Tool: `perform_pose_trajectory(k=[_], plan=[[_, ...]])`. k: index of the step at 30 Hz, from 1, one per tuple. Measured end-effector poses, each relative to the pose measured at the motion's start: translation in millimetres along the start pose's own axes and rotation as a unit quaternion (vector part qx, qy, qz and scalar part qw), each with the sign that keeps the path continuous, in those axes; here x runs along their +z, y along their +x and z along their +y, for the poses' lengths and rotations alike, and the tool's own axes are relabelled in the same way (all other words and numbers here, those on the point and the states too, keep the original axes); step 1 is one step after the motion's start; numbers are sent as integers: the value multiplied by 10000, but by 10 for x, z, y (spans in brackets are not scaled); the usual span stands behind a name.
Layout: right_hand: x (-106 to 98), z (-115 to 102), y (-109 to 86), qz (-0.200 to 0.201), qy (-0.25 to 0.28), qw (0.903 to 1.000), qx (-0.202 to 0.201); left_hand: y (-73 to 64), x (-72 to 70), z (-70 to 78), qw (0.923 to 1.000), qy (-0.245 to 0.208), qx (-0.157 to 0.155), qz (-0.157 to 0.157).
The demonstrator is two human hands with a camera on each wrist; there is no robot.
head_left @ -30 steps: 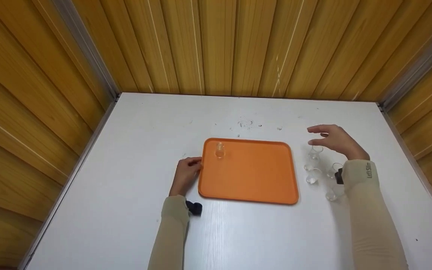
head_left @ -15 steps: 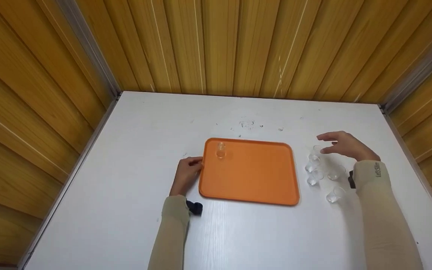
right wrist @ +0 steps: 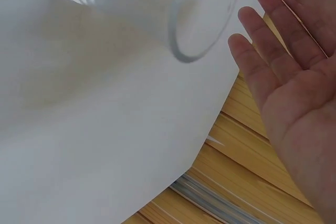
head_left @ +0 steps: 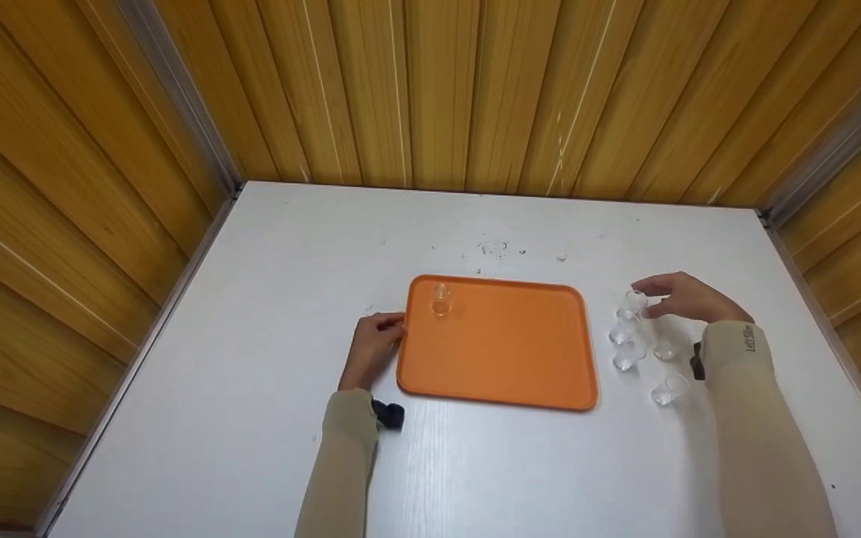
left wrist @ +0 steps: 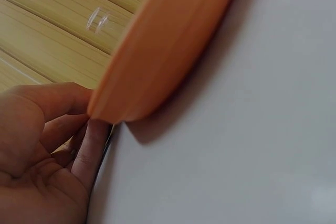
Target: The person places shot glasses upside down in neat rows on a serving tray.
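Note:
My left hand (head_left: 372, 345) pinches the left rim of an orange tray (head_left: 498, 351); the left wrist view shows thumb and fingers (left wrist: 86, 148) meeting at the tray's edge (left wrist: 157, 51). Near the tray's back left corner a small clear shot glass (head_left: 440, 300) stands on it. On the right, my right hand (head_left: 688, 297) has thumb and index finger around the rim of the farthest shot glass (head_left: 635, 300) in a cluster. In the right wrist view the other fingers (right wrist: 268, 45) are spread, and only a glint of that glass shows at the fingertips.
Several more clear glasses stand close together on the white table (head_left: 505, 471) right of the tray, among them one under the right wrist (head_left: 664, 349) and one nearer the front (head_left: 671, 390). Yellow wood-panelled walls (head_left: 430, 90) enclose the table's back and sides.
My right hand has moved slightly right and toward me, lowering to the farthest glass, and thumb and index finger have drawn in on it. My left hand and the tray stay in place.

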State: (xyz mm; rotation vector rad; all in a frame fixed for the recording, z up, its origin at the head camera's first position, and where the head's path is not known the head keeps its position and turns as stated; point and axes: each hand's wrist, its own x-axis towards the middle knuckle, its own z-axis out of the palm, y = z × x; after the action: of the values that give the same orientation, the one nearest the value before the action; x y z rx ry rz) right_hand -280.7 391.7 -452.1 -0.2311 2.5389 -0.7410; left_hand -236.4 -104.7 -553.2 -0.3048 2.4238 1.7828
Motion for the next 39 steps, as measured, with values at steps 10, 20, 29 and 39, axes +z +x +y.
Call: perform_pose_trajectory(k=[10, 20, 29, 39], plan=[[41, 22, 58, -109, 75, 9998, -124, -26, 15, -2, 9999, 104, 85, 60], [54, 17, 53, -101, 27, 9999, -54, -18, 14, -6, 9999, 117, -96, 6], [9, -5, 26, 47, 136, 9999, -50, -16, 6, 1, 10000, 73, -58, 7], [-60, -73, -13, 148, 464, 9983, -335, -20, 3, 8, 9999, 101, -5, 37]])
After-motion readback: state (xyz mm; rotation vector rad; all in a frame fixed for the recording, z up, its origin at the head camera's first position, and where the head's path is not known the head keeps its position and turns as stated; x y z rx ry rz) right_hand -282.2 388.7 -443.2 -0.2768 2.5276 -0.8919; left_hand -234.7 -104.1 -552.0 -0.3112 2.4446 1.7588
